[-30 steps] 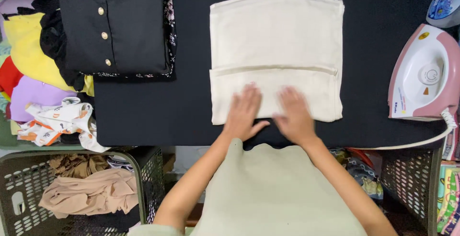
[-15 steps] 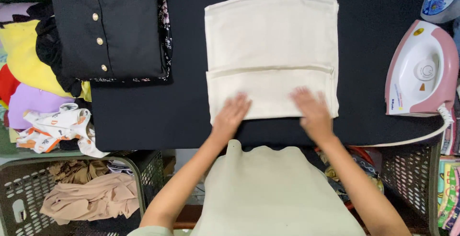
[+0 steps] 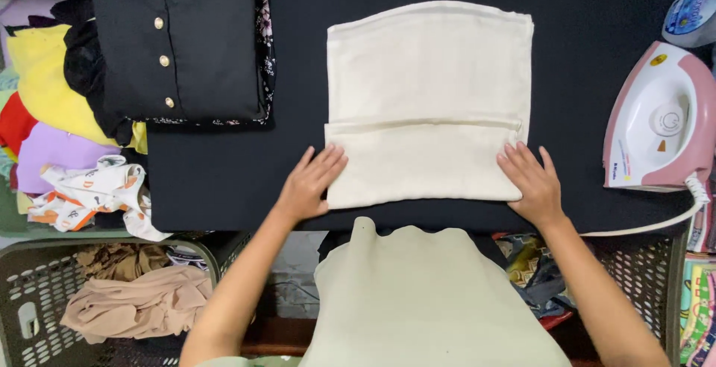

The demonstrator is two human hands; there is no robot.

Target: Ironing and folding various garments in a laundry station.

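Observation:
A cream cloth (image 3: 429, 98) lies folded flat on the black ironing surface (image 3: 224, 180), its near third doubled over into a band. My left hand (image 3: 309, 184) rests flat at the band's near left corner, fingers spread. My right hand (image 3: 531, 180) lies flat at the band's near right corner, fingertips on the cloth's edge. Neither hand grips anything.
A folded black buttoned garment (image 3: 183, 39) sits at the far left on a patterned piece. Coloured clothes (image 3: 52, 128) pile at the left edge. A pink and white iron (image 3: 660, 121) stands at the right with its cord. Mesh baskets (image 3: 45, 292) of clothes stand below.
Both hands have slid apart along the folded band, from its middle out to its left and right corners. The cloth itself has stayed in place.

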